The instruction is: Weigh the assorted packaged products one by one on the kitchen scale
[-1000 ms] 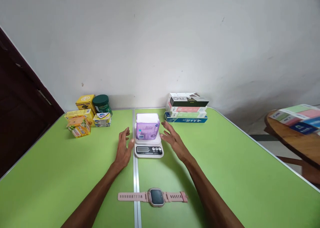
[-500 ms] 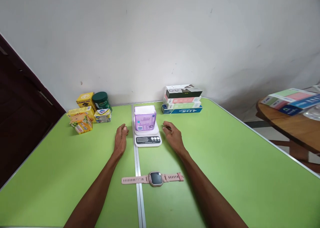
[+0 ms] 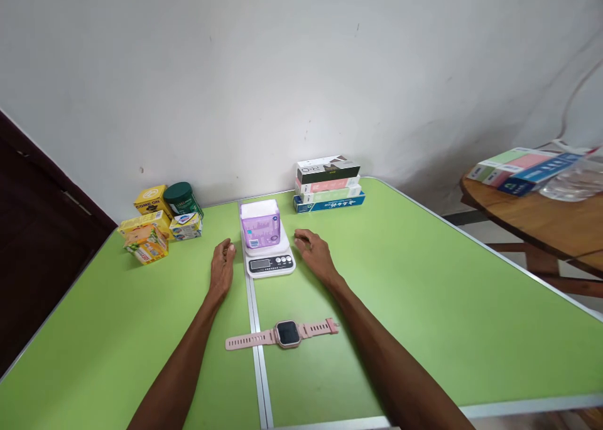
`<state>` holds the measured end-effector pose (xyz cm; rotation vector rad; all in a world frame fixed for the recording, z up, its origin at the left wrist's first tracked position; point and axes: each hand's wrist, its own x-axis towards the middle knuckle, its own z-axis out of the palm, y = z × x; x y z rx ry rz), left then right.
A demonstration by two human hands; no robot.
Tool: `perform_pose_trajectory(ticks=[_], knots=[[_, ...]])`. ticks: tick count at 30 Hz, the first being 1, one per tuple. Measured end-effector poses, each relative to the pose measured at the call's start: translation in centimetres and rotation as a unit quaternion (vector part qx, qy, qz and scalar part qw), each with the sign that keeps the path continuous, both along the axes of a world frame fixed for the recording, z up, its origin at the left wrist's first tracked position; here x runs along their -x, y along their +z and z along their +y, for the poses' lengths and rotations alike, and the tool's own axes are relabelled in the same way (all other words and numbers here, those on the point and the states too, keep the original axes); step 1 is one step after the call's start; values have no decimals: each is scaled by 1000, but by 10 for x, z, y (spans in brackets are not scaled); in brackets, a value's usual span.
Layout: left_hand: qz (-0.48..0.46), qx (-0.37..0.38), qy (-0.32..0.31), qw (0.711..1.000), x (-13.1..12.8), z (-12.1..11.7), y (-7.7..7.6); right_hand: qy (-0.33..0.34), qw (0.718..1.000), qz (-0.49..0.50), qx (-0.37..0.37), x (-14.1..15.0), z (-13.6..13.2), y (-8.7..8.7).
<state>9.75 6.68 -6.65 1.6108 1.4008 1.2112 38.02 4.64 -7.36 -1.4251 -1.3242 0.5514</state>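
Observation:
A purple pack of sanitary pads (image 3: 262, 230) stands upright on a white kitchen scale (image 3: 286, 250), whose display faces me. My left hand (image 3: 222, 267) rests on the table just left of the scale, fingers loosely bent, holding nothing. To the scale's right lies my right hand (image 3: 315, 254), also empty, its fingers relaxed and slightly curled. Neither hand touches the scale or the pack. Between my forearms, a smartwatch (image 3: 287, 334) with a pink strap is laid out flat, screen up.
At the back left stand yellow boxes (image 3: 147, 221), a small soap box (image 3: 186, 226) and a dark green canister (image 3: 181, 198). Several long boxes (image 3: 328, 184) are stacked near the wall. On the right, a wooden table (image 3: 556, 229) carries a striped box (image 3: 522, 169) and clear plastic.
My view has turned slightly to the right, so things shift left in the picture. Both hands stay beside the scale, and the pack and watch keep their places.

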Motion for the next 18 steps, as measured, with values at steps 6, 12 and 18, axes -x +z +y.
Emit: perform_pose_trajectory(ticks=[6, 12, 18], knots=[[47, -65, -15, 997, -2, 10, 23, 65, 992, 112, 0, 9, 4, 21], [149, -68, -120, 979, -13, 57, 75, 135, 988, 66, 21, 25, 33, 57], [152, -31, -218, 964, -29, 70, 97, 191, 979, 68, 9, 29, 37, 74]])
